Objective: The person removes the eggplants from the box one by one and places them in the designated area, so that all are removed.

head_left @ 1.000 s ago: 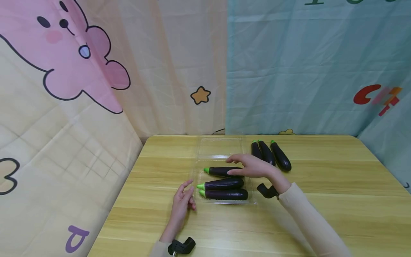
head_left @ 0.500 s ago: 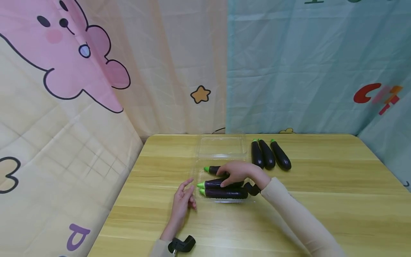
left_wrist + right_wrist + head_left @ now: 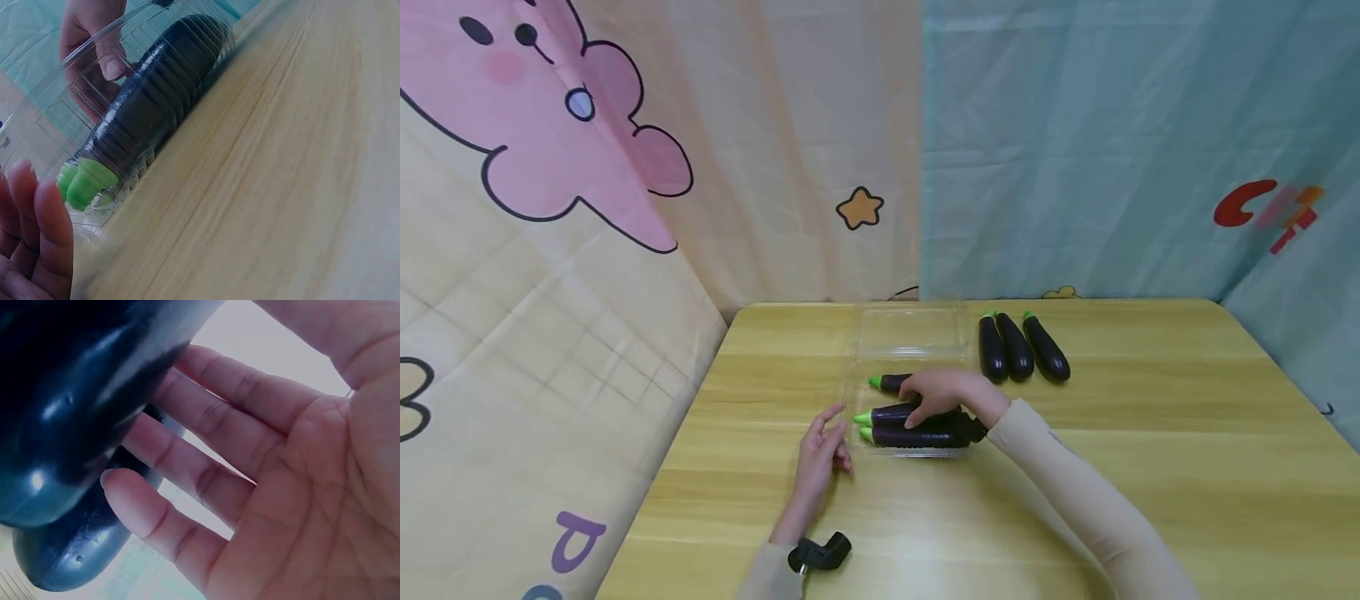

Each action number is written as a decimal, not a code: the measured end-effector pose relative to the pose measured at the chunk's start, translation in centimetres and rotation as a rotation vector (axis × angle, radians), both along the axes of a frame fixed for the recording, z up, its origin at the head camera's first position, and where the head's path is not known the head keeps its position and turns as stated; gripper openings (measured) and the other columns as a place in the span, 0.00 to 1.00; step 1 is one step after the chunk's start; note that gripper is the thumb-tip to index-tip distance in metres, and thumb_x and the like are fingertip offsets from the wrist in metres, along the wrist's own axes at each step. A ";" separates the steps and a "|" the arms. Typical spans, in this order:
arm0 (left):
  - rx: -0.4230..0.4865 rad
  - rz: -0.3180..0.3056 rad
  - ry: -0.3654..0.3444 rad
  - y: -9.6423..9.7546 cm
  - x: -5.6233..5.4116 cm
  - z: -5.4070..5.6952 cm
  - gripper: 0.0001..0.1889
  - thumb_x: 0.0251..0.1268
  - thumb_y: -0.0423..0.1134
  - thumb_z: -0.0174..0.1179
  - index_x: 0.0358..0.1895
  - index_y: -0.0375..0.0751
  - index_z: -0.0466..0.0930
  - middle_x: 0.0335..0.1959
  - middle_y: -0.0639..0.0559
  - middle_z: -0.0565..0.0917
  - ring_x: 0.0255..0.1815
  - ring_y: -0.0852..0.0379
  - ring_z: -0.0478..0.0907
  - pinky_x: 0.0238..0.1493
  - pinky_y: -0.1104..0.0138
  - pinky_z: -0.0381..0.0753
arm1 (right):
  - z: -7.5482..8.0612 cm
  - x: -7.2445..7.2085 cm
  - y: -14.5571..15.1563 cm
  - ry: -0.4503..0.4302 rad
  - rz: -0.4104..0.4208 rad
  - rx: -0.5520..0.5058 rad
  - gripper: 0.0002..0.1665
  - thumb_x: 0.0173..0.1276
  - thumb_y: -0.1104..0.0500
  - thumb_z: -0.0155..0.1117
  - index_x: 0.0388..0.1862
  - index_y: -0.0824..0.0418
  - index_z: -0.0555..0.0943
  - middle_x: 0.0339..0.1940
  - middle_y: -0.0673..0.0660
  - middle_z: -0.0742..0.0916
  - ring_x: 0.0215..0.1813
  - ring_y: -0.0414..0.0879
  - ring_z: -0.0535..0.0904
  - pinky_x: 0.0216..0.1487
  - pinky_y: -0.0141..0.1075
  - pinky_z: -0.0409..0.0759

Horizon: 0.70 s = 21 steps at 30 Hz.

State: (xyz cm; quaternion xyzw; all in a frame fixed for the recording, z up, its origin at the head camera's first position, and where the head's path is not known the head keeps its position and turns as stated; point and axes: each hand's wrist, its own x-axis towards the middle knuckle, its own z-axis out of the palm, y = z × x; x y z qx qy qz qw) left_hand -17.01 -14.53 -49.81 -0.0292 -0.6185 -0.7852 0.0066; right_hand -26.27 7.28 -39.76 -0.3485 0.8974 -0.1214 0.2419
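Observation:
A clear plastic clamshell box [image 3: 857, 392] lies unfolded on the table, its lid [image 3: 910, 327] flat behind its base. Three eggplants with green caps lie side by side in the base: the far eggplant [image 3: 891, 383], the middle eggplant [image 3: 891, 414] and the near eggplant [image 3: 917, 437]. My right hand [image 3: 943, 390] reaches over them from the right and holds the middle eggplant, thumb on its near side, fingers on its far side. The far one is partly hidden under that hand. Beside the box's left edge, my left hand [image 3: 822, 452] rests with loose fingers, holding nothing.
Three more eggplants [image 3: 1017, 348] lie on the wooden table [image 3: 1150, 483] to the right of the lid. Printed curtains [image 3: 805, 150] hang behind the table and along its sides.
My right hand has moved left and toward me, from the far eggplant's right end onto the middle eggplant. The left hand stays put. The head view has shifted slightly.

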 end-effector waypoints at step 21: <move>-0.003 0.000 -0.022 0.0 -0.1 0.2 0.25 0.73 0.38 0.52 0.66 0.28 0.60 0.14 0.57 0.70 0.13 0.63 0.70 0.17 0.72 0.75 | -0.9 -0.1 -0.3 0.075 -0.003 0.015 0.20 0.59 0.48 0.71 0.43 0.60 0.83 0.39 0.51 0.84 0.42 0.45 0.79 0.49 0.39 0.76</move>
